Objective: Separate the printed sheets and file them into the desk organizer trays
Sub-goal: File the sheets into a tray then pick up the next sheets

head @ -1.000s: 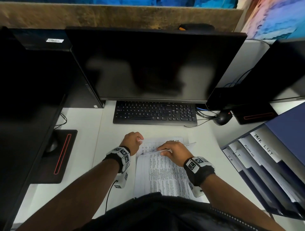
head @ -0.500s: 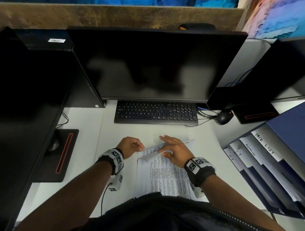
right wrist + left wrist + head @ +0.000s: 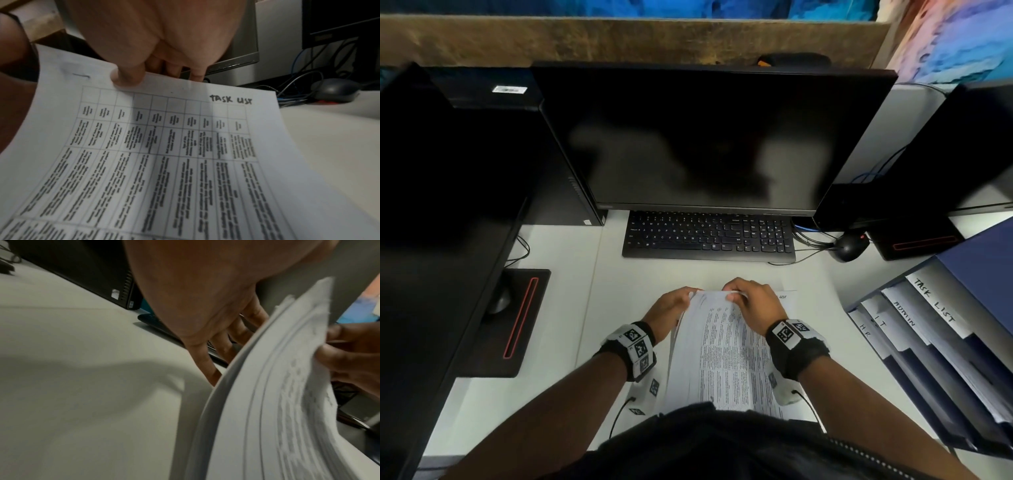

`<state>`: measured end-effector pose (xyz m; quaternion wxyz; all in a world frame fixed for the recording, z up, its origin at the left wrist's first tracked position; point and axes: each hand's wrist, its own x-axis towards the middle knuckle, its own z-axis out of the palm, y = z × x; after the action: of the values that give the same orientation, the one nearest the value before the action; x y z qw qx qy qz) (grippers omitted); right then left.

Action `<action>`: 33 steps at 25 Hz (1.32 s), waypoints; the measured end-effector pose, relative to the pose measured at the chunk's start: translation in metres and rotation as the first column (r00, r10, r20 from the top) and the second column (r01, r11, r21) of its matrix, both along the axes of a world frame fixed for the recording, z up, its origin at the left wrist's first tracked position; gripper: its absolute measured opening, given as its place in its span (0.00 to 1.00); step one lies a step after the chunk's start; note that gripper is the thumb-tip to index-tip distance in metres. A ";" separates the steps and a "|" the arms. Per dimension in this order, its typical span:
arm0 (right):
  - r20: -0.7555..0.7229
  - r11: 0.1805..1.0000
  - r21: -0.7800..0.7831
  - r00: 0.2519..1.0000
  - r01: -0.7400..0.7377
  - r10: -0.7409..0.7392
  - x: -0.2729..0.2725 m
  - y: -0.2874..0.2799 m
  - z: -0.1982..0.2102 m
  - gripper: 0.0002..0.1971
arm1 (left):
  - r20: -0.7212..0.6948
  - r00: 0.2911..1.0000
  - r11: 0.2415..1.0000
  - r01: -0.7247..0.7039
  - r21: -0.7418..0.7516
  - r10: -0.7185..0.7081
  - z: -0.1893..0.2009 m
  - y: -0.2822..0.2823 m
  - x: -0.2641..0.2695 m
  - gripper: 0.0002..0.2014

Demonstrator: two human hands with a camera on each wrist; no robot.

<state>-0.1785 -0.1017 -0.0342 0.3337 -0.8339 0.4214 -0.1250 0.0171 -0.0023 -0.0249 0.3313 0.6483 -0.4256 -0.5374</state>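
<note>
Desk point(image 3: 859, 308): sheets point(image 3: 726, 346) between fingers point(image 3: 127, 78).

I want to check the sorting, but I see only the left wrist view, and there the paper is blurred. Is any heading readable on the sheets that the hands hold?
Observer: Yes. In the right wrist view, the sheet pinched under the right hand's thumb has "TASK LIST" handwritten near one top corner.
Operator: Is there a tray for it?
Observer: The head view shows the desk organizer at the right, with one tray label reading TASK LIST.
Operator: Is the sheet loose?
Observer: Perhaps not: a staple sits in its other top corner.
</note>
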 end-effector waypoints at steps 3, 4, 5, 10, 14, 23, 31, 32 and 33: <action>0.078 0.997 0.040 0.995 0.063 -0.066 0.002 -0.007 0.011 0.07 | 0.143 0.988 0.998 0.061 -0.018 -0.057 0.000 0.003 -0.019 0.16; 0.101 0.997 0.050 0.992 0.065 -0.070 0.002 -0.007 0.017 0.08 | 0.183 0.983 0.999 0.024 -0.028 -0.019 0.001 0.002 -0.025 0.17; 0.123 0.997 0.055 0.990 0.061 -0.067 0.002 -0.007 0.022 0.08 | 0.194 0.980 0.999 -0.028 -0.038 0.034 0.002 -0.001 -0.028 0.17; 0.062 0.912 -0.255 0.946 0.322 -0.317 -0.016 -0.010 0.031 0.27 | 0.143 0.965 0.976 -0.211 -0.060 0.218 0.005 -0.010 -0.018 0.15; 0.140 0.754 0.165 0.741 0.636 -0.656 -0.036 -0.019 0.018 0.44 | 0.101 0.937 0.942 -0.326 -0.084 0.333 0.013 -0.018 -0.003 0.16; 0.310 0.796 0.353 0.741 0.492 -0.595 -0.012 -0.018 0.014 0.25 | -0.172 0.893 0.895 -0.435 -0.097 0.416 0.035 -0.035 0.004 0.13; 0.604 0.853 0.212 0.622 0.478 -0.498 0.014 0.001 0.079 0.11 | -0.278 0.786 0.706 -0.618 -0.345 0.553 0.096 -0.040 -0.015 0.07; 0.644 0.856 0.207 0.593 0.474 -0.484 0.018 0.005 0.085 0.11 | -0.300 0.782 0.684 -0.623 -0.379 0.546 0.102 -0.039 -0.018 0.07; 0.667 0.855 0.203 0.572 0.477 -0.477 0.020 0.008 0.085 0.12 | -0.314 0.787 0.675 -0.616 -0.405 0.530 0.105 -0.037 -0.020 0.08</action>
<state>-0.1583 -0.0935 0.0508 0.4211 -0.5788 0.4722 -0.5144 -0.0026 -0.0391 0.0800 0.6707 0.5953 -0.2909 -0.3336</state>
